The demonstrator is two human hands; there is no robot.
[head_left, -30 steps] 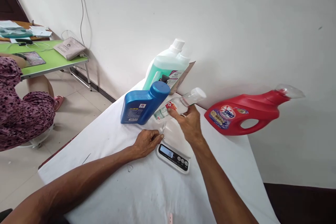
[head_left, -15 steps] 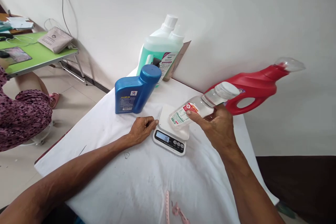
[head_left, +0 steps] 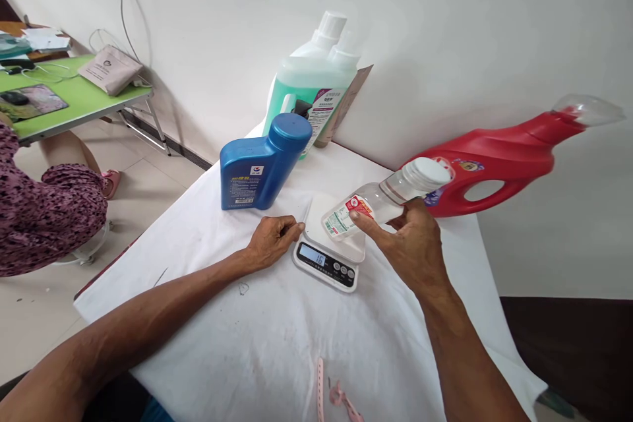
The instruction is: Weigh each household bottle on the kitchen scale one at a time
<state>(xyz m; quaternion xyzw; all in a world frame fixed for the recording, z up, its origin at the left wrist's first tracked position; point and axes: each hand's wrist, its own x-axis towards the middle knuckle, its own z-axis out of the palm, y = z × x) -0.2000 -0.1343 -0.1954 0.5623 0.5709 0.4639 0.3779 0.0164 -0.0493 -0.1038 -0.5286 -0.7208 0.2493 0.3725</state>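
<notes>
The table (head_left: 277,343) in front of me is covered with a white cloth, and everything I'm working with sits on its far half. Biggest is the red detergent jug (head_left: 494,158), lying tilted against the wall off to my right, just behind the bottle I'm holding. Next is the green jug (head_left: 309,95) standing upright at the wall, with the blue bottle (head_left: 260,171) standing just in front of it.

Between my hands is the small kitchen scale (head_left: 329,257). Its display is lit and seems to read 16, though the digits are small. I can't make out anything resting on its platform; the bottle I hold hangs above it, not touching it.

My right hand (head_left: 410,244) is wrapped around the clear bottle (head_left: 376,204), fingers closed on its body, the white cap pointing up and to the right, the labelled bottom tipped down toward the scale. The cap is on, so I judge nothing is being poured from it yet.

My left hand (head_left: 271,244) rests on the cloth at the scale's near-left corner, fingers curled in against its edge; whether it pinches anything I cannot tell.

Nearest me lie some small pink clips (head_left: 333,395), untouched.
</notes>
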